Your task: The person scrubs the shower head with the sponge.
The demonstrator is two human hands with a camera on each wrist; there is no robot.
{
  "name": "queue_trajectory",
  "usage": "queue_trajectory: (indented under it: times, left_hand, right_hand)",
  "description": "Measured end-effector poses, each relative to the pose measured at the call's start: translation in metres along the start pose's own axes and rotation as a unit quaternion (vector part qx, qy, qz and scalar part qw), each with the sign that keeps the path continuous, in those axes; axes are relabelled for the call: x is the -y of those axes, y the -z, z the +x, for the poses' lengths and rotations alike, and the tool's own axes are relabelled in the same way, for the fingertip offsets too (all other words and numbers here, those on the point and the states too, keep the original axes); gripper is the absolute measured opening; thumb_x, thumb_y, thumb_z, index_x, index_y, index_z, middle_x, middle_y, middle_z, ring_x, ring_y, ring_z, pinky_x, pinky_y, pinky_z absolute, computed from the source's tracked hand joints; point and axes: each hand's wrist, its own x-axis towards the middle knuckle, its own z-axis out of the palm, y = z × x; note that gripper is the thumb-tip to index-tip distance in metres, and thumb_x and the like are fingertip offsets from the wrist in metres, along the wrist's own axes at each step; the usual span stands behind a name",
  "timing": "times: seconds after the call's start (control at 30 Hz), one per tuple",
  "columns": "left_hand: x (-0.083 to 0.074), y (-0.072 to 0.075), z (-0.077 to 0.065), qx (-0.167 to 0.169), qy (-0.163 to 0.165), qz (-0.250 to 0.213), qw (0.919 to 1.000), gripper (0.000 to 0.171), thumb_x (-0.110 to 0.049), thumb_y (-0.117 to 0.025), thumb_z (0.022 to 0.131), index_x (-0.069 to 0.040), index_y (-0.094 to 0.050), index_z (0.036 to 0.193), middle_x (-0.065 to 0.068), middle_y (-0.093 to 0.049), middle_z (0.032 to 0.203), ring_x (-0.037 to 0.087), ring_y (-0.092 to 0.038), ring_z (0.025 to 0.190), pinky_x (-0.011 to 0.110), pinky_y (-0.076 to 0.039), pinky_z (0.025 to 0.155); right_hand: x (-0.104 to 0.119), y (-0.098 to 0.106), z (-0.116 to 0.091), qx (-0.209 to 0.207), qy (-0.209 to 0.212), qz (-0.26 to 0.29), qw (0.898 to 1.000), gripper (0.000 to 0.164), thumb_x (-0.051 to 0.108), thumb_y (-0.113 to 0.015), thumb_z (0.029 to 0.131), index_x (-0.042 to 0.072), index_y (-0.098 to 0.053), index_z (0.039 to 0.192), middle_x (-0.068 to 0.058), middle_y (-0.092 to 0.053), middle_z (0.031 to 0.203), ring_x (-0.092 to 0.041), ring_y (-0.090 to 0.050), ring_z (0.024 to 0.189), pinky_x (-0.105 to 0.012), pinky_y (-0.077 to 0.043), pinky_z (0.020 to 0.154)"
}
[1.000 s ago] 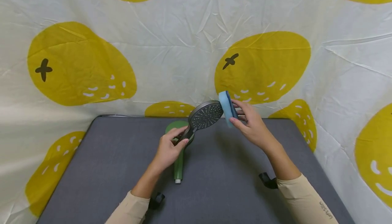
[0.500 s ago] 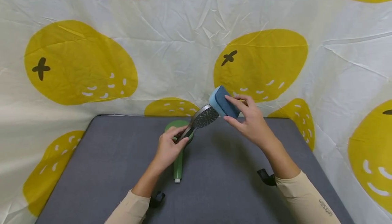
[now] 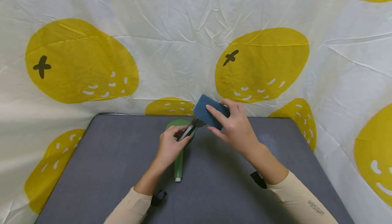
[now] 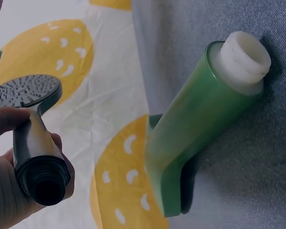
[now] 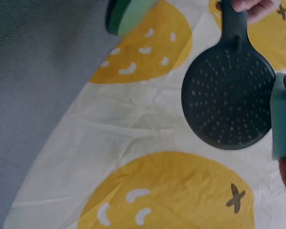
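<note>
My left hand grips a dark grey shower head by its handle and keeps it raised over the table. The threaded end of that handle shows in the left wrist view. My right hand pinches a sponge, dark blue on one side and light blue on the other. Its light side meets the rim of the spray face in the right wrist view, while in the head view the sponge hides most of that face. A green shower head with a white threaded end lies on the table beneath my left hand.
The grey table ends at a back edge in front of a hanging cloth with yellow fruit prints. Black straps show at both forearms, below the beige sleeves.
My right hand has moved left with the sponge, turning its dark side toward the head camera and covering more of the shower head. The grey shower head has tilted; my left hand stays in place.
</note>
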Motion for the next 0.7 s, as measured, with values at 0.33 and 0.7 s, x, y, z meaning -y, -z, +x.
queue_trajectory:
  times: [0.33, 0.7]
  left_hand:
    - [-0.007, -0.004, 0.004, 0.021, 0.01, -0.029, 0.9993, 0.031, -0.008, -0.084, 0.085, -0.005, -0.077, 0.115, 0.01, -0.073, 0.099, 0.023, -0.067, 0.089, 0.031, -0.057, 0.071]
    - [-0.008, -0.009, 0.004, 0.031, -0.001, -0.057, 0.9979, 0.026, -0.008, -0.084, 0.084, -0.001, -0.077, 0.109, 0.01, -0.073, 0.091, 0.02, -0.065, 0.083, 0.031, -0.057, 0.074]
  right_hand:
    - [0.017, -0.019, -0.007, -0.006, 0.09, -0.119, 0.989, 0.068, 0.041, -0.093, 0.076, 0.014, -0.069, 0.135, -0.024, -0.057, 0.123, -0.036, -0.054, 0.1, -0.046, -0.055, 0.084]
    - [0.02, -0.021, -0.014, 0.001, 0.098, -0.127, 0.987, 0.064, 0.032, -0.09, 0.081, 0.015, -0.067, 0.138, -0.024, -0.057, 0.127, -0.036, -0.054, 0.098, -0.043, -0.058, 0.083]
